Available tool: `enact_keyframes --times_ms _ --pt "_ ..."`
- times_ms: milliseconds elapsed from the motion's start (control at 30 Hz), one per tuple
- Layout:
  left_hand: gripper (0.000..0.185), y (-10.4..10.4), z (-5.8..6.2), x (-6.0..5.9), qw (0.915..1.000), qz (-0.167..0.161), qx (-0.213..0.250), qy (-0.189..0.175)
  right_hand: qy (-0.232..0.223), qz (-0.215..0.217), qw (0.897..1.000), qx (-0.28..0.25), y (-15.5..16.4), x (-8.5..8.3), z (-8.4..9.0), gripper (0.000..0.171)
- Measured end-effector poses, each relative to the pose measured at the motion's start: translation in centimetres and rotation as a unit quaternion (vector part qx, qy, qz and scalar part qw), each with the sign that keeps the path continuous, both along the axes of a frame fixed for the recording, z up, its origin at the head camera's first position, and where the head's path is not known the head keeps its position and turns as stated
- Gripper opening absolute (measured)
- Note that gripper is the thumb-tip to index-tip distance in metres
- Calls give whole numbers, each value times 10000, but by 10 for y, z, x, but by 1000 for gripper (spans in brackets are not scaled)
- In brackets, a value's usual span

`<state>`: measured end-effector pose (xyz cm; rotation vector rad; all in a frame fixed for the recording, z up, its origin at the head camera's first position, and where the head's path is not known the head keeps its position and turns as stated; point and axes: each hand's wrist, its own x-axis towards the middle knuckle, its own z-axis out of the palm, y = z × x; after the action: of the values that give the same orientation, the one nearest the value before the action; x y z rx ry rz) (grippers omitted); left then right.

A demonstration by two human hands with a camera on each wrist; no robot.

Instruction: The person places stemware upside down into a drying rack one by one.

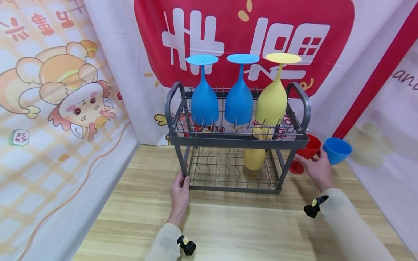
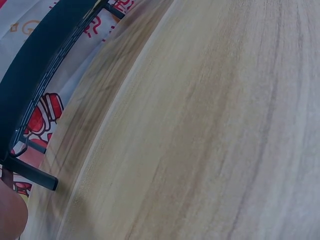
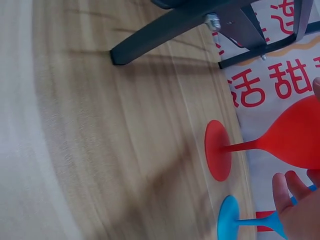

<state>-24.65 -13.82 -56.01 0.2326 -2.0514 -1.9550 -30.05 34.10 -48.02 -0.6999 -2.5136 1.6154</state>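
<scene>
Wooden counter (image 1: 228,224), banners behind; left hand (image 1: 180,188) clenched on rack (image 1: 228,139) leg. Right hand (image 1: 318,170), grip released, nears red goblet (image 1: 308,148) centre-right; I'd pinch its stem.

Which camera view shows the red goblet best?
The right wrist view shows the red goblet best: round foot, thin stem and part of the bowl, standing on the table beside the right hand. The head view shows only part of it behind the rack. The left wrist view does not show it.
</scene>
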Motion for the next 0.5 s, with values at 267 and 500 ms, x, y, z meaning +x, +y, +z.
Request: enact_keyframes --times_ms 267,500 --pt "46 -1 3 1 10000 23 -63 -27 -36 -113 9997 -222 0 -12 -3 106" --pt "46 0 0 0 9999 10 -82 129 -211 -411 9970 -618 -1 -18 -4 110"
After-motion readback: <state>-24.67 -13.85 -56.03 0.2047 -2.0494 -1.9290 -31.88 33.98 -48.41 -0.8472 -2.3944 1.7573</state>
